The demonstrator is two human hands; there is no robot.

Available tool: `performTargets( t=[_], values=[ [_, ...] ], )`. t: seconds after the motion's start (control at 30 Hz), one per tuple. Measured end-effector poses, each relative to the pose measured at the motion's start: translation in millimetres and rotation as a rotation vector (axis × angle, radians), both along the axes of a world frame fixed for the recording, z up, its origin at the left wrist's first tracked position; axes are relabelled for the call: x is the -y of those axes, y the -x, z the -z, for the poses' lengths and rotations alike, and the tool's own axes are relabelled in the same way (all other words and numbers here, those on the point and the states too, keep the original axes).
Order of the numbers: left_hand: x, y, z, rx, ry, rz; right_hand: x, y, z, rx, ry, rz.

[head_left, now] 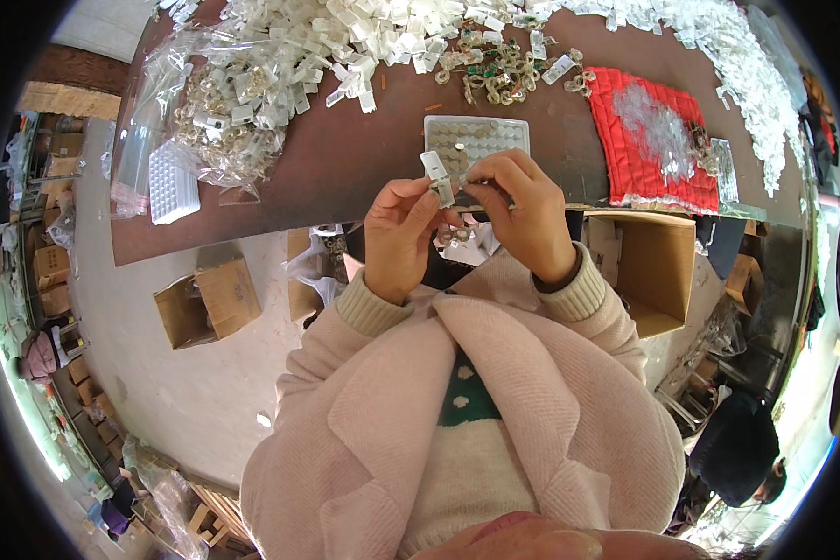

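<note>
My left hand (397, 235) pinches a small white plastic piece (434, 168) upright between thumb and fingertips, above the table's near edge. A small clear part with a round silvery end (459, 235) shows just under those fingers; how it is attached is hidden. Close by on the right, my right hand (530, 213) has thumb and forefinger closed together, pointed at the plastic piece. Whatever those fingertips hold is too small to make out. Just beyond both hands lies a translucent tray (523, 125) with rows of round pockets, several holding flat silvery discs.
Heaps of white plastic pieces (364, 37) cover the table's far side. Small ring-like parts (495, 75) lie before them. A bagged pile (243, 112) and a white pocketed tray (172, 187) sit left, a red quilted cloth (616, 140) right. Cardboard boxes (229, 297) stand below.
</note>
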State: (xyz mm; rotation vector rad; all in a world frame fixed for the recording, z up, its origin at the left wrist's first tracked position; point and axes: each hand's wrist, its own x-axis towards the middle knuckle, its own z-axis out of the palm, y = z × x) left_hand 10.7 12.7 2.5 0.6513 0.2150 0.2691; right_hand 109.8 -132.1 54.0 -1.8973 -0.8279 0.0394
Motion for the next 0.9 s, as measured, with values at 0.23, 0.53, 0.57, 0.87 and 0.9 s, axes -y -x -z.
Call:
performTargets(
  t=[0.23, 0.53, 0.57, 0.87, 0.9],
  values=[
    [5.6, -3.3, -7.5, 0.049, -0.073, 0.003, -3.5, 13.5, -21.0, 0.293, 0.048, -0.026],
    [1.8, 3.7, -7.9, 0.019, 0.147, 0.054, -11.8, 11.8, -12.3, 0.418, -0.054, -0.052],
    [0.8, 4.3, -8.0, 0.004, 0.144, 0.051, -12.0, 12.4, -12.1, 0.429, -0.033, -0.061],
    [4.7, 3.6, -1.5, -0.009, 0.101, -0.061, -21.4, 24.6, -1.0, 0.556, 0.079, -0.061],
    [4.3, 3.0, 0.3, -0.036, 0.097, -0.073, -22.9, 27.3, 0.7, 0.532, 0.082, -0.062]
  ],
)
